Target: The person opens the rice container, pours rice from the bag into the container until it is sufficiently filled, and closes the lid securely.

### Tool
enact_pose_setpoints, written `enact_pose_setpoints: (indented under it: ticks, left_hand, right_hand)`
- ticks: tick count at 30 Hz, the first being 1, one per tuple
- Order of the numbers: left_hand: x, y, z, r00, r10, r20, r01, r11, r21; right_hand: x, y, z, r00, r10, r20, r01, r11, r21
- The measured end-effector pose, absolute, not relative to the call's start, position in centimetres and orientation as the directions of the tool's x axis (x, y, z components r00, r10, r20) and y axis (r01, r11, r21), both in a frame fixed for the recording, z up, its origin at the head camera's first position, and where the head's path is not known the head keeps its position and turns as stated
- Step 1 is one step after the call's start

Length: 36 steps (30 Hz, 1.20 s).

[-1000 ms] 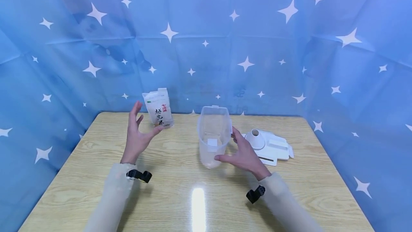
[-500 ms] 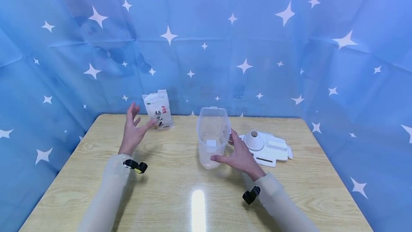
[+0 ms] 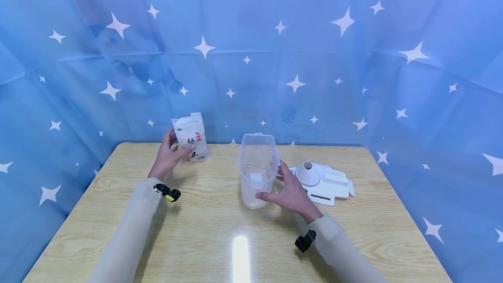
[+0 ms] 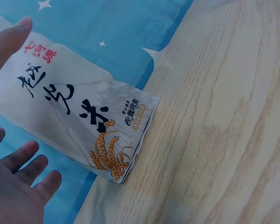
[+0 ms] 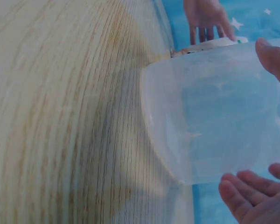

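A white bag of rice [image 3: 200,141] with black and red lettering stands upright at the table's back left. My left hand [image 3: 167,158] is around its left side, thumb over the front. In the left wrist view the fingers [image 4: 49,184] are spread and stand apart from the bag. A clear plastic container [image 3: 255,193] stands upright mid-table with its top uncovered. My right hand [image 3: 292,193] is at its right side, thumb across the near wall. In the right wrist view the fingers [image 5: 252,186] lie loosely beside the wall; firm contact cannot be told.
A white plastic lid-like part [image 3: 334,182] with a cone-shaped spout [image 3: 308,171] lies on the wooden table [image 3: 204,230], right of the container. A blue star-patterned curtain [image 3: 251,77] hangs behind the table's back edge.
My left hand has moved in around the bag of rice, its thumb now farther over the front. My right hand has edged slightly closer to the container. The bag and container have not moved.
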<state>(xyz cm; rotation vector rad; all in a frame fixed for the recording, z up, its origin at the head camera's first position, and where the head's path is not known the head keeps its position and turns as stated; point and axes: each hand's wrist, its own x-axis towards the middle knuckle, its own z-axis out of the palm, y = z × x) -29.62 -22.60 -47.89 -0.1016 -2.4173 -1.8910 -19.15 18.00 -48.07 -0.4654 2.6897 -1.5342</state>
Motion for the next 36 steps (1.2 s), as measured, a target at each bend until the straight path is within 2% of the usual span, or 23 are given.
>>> enact_pose_setpoints:
  ticks: [9,17,36]
  left_hand:
    - [-30.4,-22.4,-48.2,-0.998,0.050,0.023,0.033,0.205,0.978]
    - [-31.2,-22.2,-48.6,-0.998,0.060,-0.021,-0.007,0.228,0.974]
    - [-32.4,-22.1,-49.0,-0.998,0.059,-0.025,-0.008,0.267,0.964]
  right_hand:
    - [-19.0,17.9,-48.3,-0.962,-0.251,0.111,-0.226,0.492,-0.841]
    - [-19.0,17.9,-48.2,-0.962,-0.252,0.102,-0.220,0.497,-0.839]
    - [-19.3,18.8,-47.6,-0.946,-0.311,0.093,-0.244,0.490,-0.837]
